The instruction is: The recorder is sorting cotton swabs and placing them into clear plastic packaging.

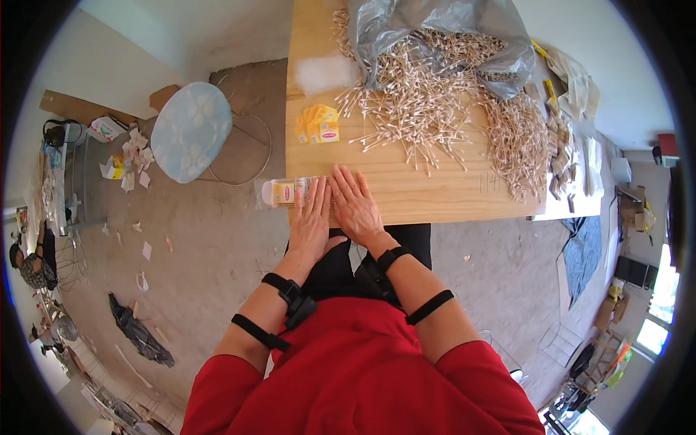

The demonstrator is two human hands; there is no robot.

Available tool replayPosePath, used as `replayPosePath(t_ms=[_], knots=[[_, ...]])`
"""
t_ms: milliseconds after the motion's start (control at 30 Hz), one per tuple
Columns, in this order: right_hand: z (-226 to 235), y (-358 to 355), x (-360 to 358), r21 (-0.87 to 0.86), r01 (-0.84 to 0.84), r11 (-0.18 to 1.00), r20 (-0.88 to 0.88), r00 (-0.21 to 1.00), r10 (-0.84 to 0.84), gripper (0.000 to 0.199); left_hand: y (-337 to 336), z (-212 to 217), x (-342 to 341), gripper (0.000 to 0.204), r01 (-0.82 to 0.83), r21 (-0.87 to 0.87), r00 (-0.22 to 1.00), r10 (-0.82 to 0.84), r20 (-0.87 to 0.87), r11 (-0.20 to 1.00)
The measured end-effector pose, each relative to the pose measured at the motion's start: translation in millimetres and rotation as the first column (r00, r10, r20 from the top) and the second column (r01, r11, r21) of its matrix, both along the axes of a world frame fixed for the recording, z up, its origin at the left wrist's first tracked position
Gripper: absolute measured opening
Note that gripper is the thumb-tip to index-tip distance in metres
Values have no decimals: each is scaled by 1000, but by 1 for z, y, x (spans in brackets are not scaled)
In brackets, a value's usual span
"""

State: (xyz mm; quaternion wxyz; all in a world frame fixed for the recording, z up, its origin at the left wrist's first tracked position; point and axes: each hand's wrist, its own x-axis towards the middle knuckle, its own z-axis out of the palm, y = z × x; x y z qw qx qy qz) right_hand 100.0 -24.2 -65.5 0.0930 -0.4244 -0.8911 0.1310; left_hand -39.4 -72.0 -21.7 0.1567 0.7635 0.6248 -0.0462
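Observation:
A clear plastic packet with a yellow label lies along the table's near left edge, its left end poking over that edge. My left hand rests flat across the packet, fingers straight and close together. Beside it, my right hand is laid flat at the packet's right end, fingers stretched forward. Both palms hide most of what is under them. Farther up, several yellow cards are fanned out on the wood, below a pile of clear plastic sleeves.
Loose cotton swabs spill from a grey plastic bag over the wooden table. More swabs are heaped at the right. A round stool with a pale blue cover stands left of the table. Paper scraps litter the floor; another person sits far left.

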Motion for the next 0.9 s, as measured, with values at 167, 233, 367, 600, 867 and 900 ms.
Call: replayPosePath(t_ms=[167,233,367,600,867,900], knots=[[-1,2,3,-17,12,1000,-71,997,-13,56,0,0,4,118,-1,-2,999,1,-39,1000],[-6,0,4,-25,6,1000,-86,996,-8,55,0,-2,5,119,3,19,999,-2,-38,1000],[-4,1,2,-19,2,1000,-59,998,-3,55,-2,-5,7,120,-34,22,998,35,-45,999],[-1,3,1,-65,30,997,-133,990,-39,52,0,-5,12,120,-51,-26,995,49,-89,998],[-2,1,2,-10,-5,1000,-97,995,4,54,-1,-2,11,120,-52,-33,994,48,-99,998],[-1,1,1,-10,1,1000,-103,995,-2,55,-1,-3,11,120,-56,-40,995,52,-88,998]])
